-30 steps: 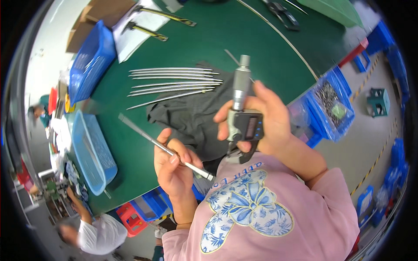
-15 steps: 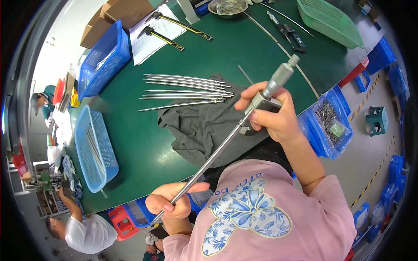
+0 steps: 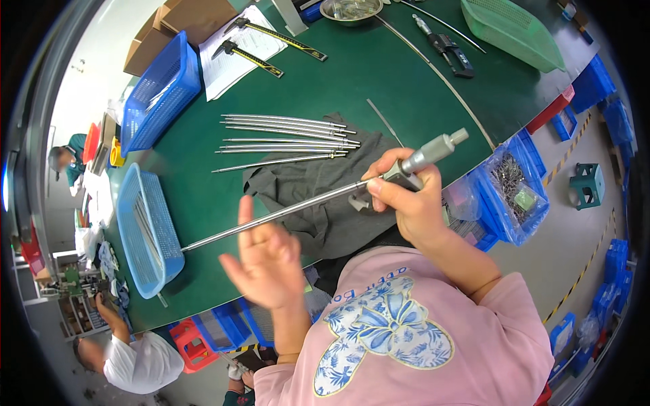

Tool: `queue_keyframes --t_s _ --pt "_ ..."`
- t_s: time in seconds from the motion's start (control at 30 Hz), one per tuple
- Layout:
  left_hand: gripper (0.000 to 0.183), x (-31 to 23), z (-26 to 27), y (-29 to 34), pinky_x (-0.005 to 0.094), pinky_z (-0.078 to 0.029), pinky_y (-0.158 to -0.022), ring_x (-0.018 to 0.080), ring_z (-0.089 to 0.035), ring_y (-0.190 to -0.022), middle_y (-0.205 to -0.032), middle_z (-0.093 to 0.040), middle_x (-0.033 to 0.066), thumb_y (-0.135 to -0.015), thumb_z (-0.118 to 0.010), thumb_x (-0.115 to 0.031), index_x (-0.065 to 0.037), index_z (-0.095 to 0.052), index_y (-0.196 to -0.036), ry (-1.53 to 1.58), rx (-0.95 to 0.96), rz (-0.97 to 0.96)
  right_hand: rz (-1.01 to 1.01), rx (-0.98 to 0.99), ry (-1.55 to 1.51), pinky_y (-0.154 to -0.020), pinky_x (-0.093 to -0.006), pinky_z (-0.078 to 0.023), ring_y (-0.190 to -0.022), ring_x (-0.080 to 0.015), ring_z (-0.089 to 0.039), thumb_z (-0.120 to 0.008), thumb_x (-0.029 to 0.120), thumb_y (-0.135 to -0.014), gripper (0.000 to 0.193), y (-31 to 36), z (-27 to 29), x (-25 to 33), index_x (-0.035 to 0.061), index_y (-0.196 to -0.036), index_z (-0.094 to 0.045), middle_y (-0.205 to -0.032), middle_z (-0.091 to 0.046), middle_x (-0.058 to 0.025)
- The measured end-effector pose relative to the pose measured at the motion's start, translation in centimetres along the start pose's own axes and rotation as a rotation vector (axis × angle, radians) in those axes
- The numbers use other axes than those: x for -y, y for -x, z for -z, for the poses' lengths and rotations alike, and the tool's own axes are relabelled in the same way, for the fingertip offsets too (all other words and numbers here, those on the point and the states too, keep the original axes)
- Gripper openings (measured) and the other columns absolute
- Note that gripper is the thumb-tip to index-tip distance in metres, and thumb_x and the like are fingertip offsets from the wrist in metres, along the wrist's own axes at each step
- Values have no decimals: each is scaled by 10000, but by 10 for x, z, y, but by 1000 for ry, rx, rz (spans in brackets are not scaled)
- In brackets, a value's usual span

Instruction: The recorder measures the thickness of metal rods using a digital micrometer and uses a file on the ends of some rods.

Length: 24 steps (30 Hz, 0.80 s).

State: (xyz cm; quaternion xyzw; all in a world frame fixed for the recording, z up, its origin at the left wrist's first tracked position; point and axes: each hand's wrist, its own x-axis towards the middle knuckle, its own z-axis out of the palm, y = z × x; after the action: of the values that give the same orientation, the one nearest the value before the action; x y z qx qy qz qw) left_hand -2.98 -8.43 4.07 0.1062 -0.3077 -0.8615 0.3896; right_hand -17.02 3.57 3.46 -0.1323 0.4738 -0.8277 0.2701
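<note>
Over the green table (image 3: 379,74), the right hand (image 3: 406,203) was closed around a micrometer (image 3: 413,166), fingers wrapped about its frame and the grey thimble sticking out up and to the right past the knuckles. A long steel rod (image 3: 271,218) ran from that grip down and to the left, its near end caught in the micrometer's frame, apparently so the tool could gauge its thickness while the hand steadied both. The left hand (image 3: 264,260) was spread wide and held nothing; its fingers stood up just beneath the middle of the rod, close under it, and whether a fingertip touched the metal could not be told. The rod's far end reached out toward the light blue basket (image 3: 145,230) at the table's left edge, which held more thin rods.

Beneath the hands lay a dark grey cloth (image 3: 318,196), likely there to cushion the parts. Beyond it a row of similar steel rods (image 3: 284,135) lay side by side on the table. Farther off were two calipers on a sheet of paper (image 3: 250,47), a dark blue basket (image 3: 159,91) and a green basket (image 3: 511,30).
</note>
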Motion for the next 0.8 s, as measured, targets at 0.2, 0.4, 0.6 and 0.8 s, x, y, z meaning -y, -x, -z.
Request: queue_keyframes --t_s 0.2,0.4,0.6,0.8 --pt "285 32 -22 1 272 -509 -588 192 -565 -735 -874 -525 119 -871 -444 -169 -33 -346 -1100 -414 -43 5 -7 82 177 -539 -197 -437 -610 -68 -548 -633 -8 -670 193 18 -5 -2 2 -840 -543 -728 -597 -56" --pt "175 17 -10 1 372 -547 -654 297 -612 -744 -896 -514 205 -864 -419 -67 -34 -311 -998 -198 143 146 -303 266 -121 -430 -226 -423 -483 -123 -516 -469 349 -774 379 11 9 17 -14 -863 -531 -716 -587 -126" --pt "179 16 -15 8 407 -545 -655 329 -609 -717 -878 -500 220 -860 -405 -46 -31 -285 -992 -252 187 176 -607 189 -539 -331 -261 -396 -363 -200 -451 -227 528 -847 616 -3 7 25 -16 -849 -516 -681 -549 -186" --pt "175 13 -18 9 402 -547 -650 326 -606 -693 -879 -488 222 -858 -397 -38 -29 -283 -990 -277 195 157 -643 201 -557 -332 -251 -383 -350 -170 -466 -248 505 -846 628 -3 5 21 -55 -852 -531 -666 -573 -172"
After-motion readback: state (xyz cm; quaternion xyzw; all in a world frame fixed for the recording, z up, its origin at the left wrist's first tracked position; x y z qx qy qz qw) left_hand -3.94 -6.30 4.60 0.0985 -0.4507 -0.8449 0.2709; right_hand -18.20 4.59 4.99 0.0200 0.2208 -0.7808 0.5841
